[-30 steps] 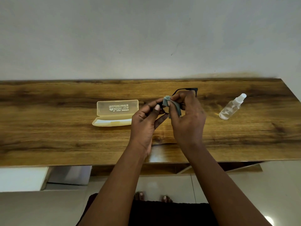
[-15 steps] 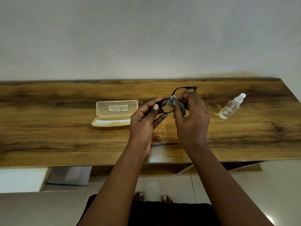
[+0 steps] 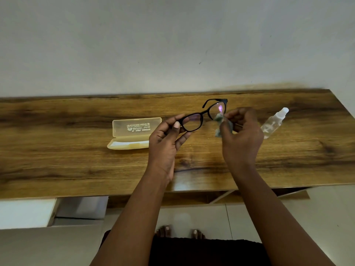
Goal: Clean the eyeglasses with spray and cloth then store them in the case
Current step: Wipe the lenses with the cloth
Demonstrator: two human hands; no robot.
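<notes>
Just right of the frame's centre, the right hand (image 3: 241,135) pinches a small grey-green cleaning cloth (image 3: 221,124) between thumb and curled fingertips, the bunched cloth touching the lower edge of the right-side lens of the black-framed eyeglasses (image 3: 205,114). Half a second ago the cloth sat nearer the bridge, and a second ago it covered the left-side lens close to the left hand; the wiping has travelled across the frame, which suggests one lens is done and the second is now being cleaned. To the left, the left hand (image 3: 167,139) holds the glasses by the outer rim of the other lens, thumb and forefinger closed on the frame, the remaining fingers loosely curled beneath. The glasses hang in the air above the wooden table (image 3: 57,160), tilted up toward the right. At centre left of the frame the translucent yellow case (image 3: 134,133) lies open on the table, its lid back, ready for storing. At right, a clear spray bottle (image 3: 273,122) lies on its side, just beyond the right hand and untouched.
</notes>
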